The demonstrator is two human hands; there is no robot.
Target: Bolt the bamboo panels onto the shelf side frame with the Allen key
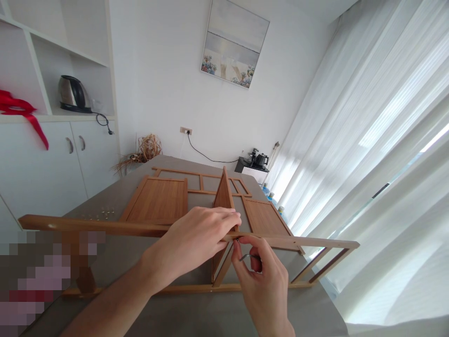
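Observation:
A wooden side frame (115, 228) stands on its long edge across the near part of the table. My left hand (196, 243) lies over its upper rail, fingers wrapped round the rail and the end of an upright wooden panel (223, 192). At the rail's outer face, just below the left fingertips, my right hand (261, 271) pinches a small dark screw (237, 240) between thumb and forefinger. A bent metal Allen key (249, 256) is tucked in the curled fingers of that same hand. The panel meets the frame at a right angle.
Two flat wooden panels (161, 199) (268, 217) and a second slatted frame (199, 182) lie on the grey table (140, 309). Small hardware pieces (105, 213) sit at the left. White curtains (386, 187) hang on the right. The lower left is blurred out.

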